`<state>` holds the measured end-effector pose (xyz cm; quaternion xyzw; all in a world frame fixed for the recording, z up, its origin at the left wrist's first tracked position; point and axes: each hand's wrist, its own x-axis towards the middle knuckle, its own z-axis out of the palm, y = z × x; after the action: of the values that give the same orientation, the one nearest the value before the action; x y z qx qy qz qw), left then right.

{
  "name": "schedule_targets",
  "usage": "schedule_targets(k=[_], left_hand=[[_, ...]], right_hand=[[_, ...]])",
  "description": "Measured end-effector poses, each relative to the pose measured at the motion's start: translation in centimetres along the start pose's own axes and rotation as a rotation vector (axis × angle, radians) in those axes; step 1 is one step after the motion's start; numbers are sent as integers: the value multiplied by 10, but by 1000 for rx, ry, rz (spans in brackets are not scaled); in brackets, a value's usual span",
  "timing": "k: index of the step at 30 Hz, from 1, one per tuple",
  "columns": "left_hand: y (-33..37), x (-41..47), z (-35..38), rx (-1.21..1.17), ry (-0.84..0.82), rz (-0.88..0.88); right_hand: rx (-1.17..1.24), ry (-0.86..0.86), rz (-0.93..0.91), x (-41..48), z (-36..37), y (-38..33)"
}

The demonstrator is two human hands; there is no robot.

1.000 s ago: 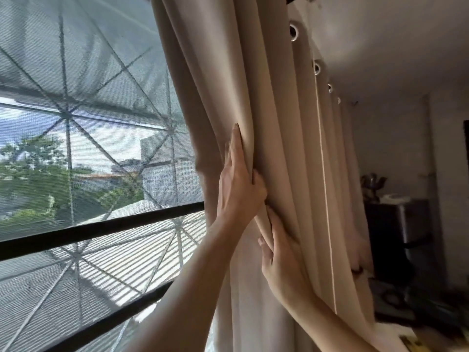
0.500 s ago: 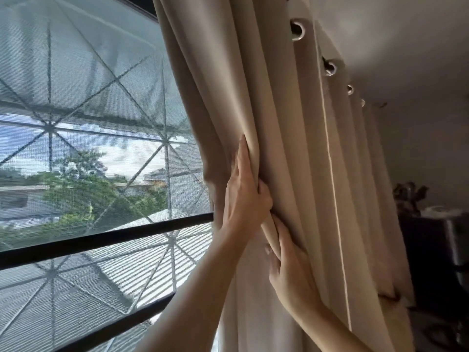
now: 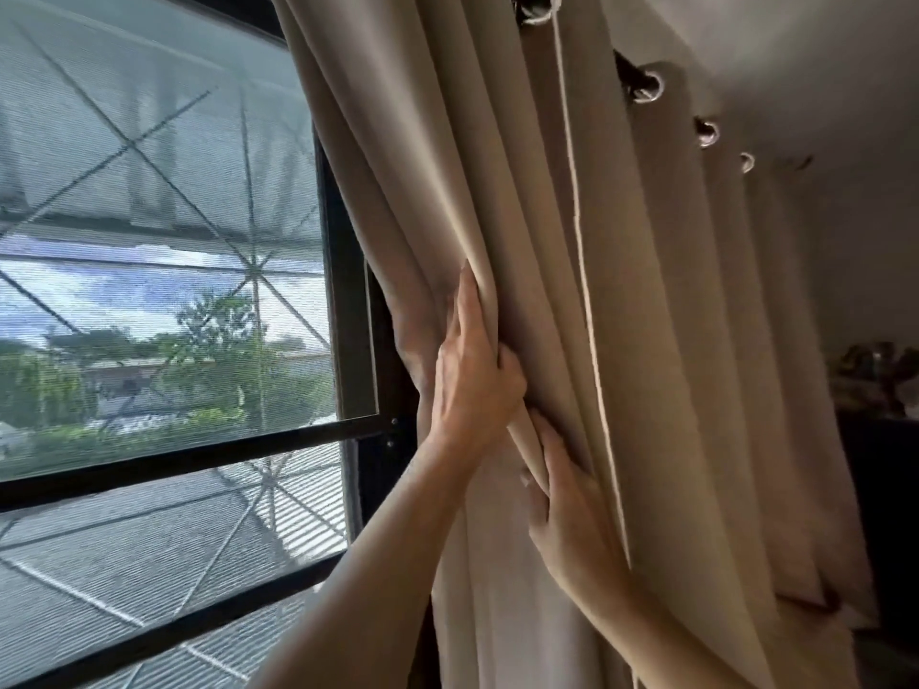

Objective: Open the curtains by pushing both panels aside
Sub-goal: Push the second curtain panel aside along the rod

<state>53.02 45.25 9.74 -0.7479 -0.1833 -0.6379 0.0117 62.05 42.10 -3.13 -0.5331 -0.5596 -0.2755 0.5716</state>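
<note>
A beige curtain panel [image 3: 661, 315] hangs in bunched folds from metal eyelets on a dark rod [image 3: 646, 87] at the top right. My left hand [image 3: 472, 375] presses flat against the leading fold, fingers upward and thumb wrapped round the fabric. Just below it, my right hand [image 3: 562, 514] grips the same fold from the right side. The curtain's left edge stands beside the window's dark vertical frame post. No second panel shows in the head view.
To the left is the uncovered window [image 3: 159, 290] with a mesh screen, dark horizontal bars [image 3: 189, 450] and a diagonal grille; trees and roofs lie beyond. At the far right stands dark furniture [image 3: 880, 464] with objects on top, close to the curtain's folds.
Both hands have carried the gathered curtain further right, uncovering the window's vertical frame post. The folds are packed tighter, and the view has swung right and closer.
</note>
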Motion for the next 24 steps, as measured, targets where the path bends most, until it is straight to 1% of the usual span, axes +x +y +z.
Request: schedule_targets(k=[5, 9, 15, 19, 22, 24], left_hand=[[2, 6, 24, -30, -18, 15], [0, 10, 50, -38, -59, -4], [-4, 19, 83, -43, -86, -14], [-9, 28, 107, -71, -63, 35], [-8, 31, 119, -102, -56, 49], [-10, 35, 128, -120, -59, 67]], right_hand=[[17, -18, -18, 7, -4, 29], [21, 6, -13, 12, -6, 49], [-20, -14, 5, 20, -5, 79], [-30, -23, 4, 29, -5, 100], [-22, -36, -25, 34, -5, 114], [-42, -11, -85, 38, -5, 119]])
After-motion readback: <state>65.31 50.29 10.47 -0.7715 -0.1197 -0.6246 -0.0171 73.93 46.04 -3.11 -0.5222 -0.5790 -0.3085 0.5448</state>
